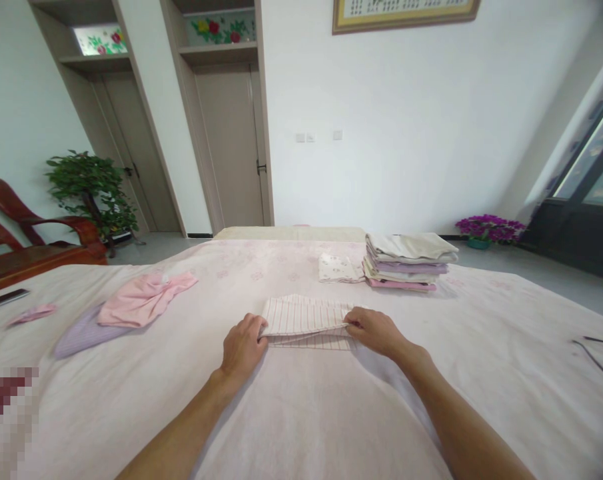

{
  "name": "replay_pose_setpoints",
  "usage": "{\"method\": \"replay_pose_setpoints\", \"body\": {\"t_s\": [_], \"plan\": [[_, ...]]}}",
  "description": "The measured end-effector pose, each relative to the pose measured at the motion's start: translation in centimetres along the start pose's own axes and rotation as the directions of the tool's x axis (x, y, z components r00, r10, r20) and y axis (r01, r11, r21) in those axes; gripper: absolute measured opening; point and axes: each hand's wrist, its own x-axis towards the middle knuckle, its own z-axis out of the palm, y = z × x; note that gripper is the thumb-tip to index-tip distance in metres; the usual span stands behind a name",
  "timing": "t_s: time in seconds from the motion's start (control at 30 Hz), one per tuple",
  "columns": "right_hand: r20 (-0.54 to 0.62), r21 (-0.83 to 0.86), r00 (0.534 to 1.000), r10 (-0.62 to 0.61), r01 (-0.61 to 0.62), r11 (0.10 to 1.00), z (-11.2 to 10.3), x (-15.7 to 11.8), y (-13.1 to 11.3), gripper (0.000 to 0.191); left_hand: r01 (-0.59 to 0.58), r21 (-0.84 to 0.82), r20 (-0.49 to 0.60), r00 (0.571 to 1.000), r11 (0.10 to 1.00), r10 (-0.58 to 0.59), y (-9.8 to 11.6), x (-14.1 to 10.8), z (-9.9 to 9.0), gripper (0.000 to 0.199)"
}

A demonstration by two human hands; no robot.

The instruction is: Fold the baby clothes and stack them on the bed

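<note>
A white cloth with thin pinkish stripes (306,317), partly folded over itself, lies in front of me. My left hand (244,345) pinches its left edge between thumb and fingers. At the opposite edge my right hand (374,329) is closed on the cloth too. Between the hands the upper layer is lifted slightly off the layer under it. Just beyond sit a small folded white cloth with a dotted pattern (340,268) and a stack of folded cloths (408,261) in white, lilac and pink.
On the left of the pale pink tablecloth (301,413) lie a crumpled pink garment (141,300), a lilac cloth (88,332), a small pink strip (34,315) and a phone (4,300). Thin dark cords (598,357) rest at the right edge. A wooden chair (46,227) stands left.
</note>
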Motion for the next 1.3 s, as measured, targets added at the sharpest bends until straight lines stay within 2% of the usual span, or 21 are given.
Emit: {"method": "replay_pose_setpoints", "body": {"t_s": [0.2, 0.4, 0.5, 0.63, 0.73, 0.87, 1.07, 1.3], "plan": [[0.025, 0.05, 0.998, 0.063, -0.064, 0.997, -0.2, -0.1, -0.3, 0.016, 0.197, -0.193, 0.059, 0.98, 0.961, -0.189, -1.0, 0.3, 0.6, 0.024], [0.054, 0.079, 0.996, 0.076, -0.08, 0.994, -0.3, -0.2, -0.2, 0.017, 0.199, -0.238, 0.083, 0.979, 0.951, -0.185, -1.5, 0.2, 0.7, 0.026], [0.057, 0.055, 0.997, 0.053, -0.056, 0.997, -0.2, -0.3, -0.1, 0.019, 0.155, -0.214, 0.056, 0.988, 0.965, -0.146, -1.5, 0.0, 0.8, 0.03], [0.075, -0.008, 0.994, -0.074, 0.074, 0.997, 0.1, -0.4, 0.1, 0.025, 0.052, -0.173, -0.021, 0.998, 0.984, -0.056, -1.6, -0.2, 0.7, 0.028], [0.074, -0.031, 0.988, -0.133, 0.135, 0.99, 0.4, -0.5, 0.4, 0.028, -0.11, -0.105, -0.056, 0.993, 0.988, 0.104, -1.9, -0.3, 0.3, 0.026], [0.04, -0.002, 0.98, -0.196, 0.196, 0.981, 0.7, -0.8, 0.9, 0.028, -0.289, -0.002, -0.009, 0.957, 0.957, 0.289, -2.3, -0.4, -0.5, 0.02], [-0.055, -0.023, 0.955, -0.29, 0.289, 0.957, 1.1, -1.7, 1.4, 0.036, -0.358, 0.079, 0.037, 0.934, 0.93, 0.356, -2.7, -0.6, -0.9, 0.019], [-0.132, -0.092, 0.945, -0.301, 0.29, 0.952, 1.8, -2.1, 1.8, 0.04, -0.365, 0.172, 0.031, 0.931, 0.915, 0.365, -2.3, -1.1, -1.2, 0.021]]}}
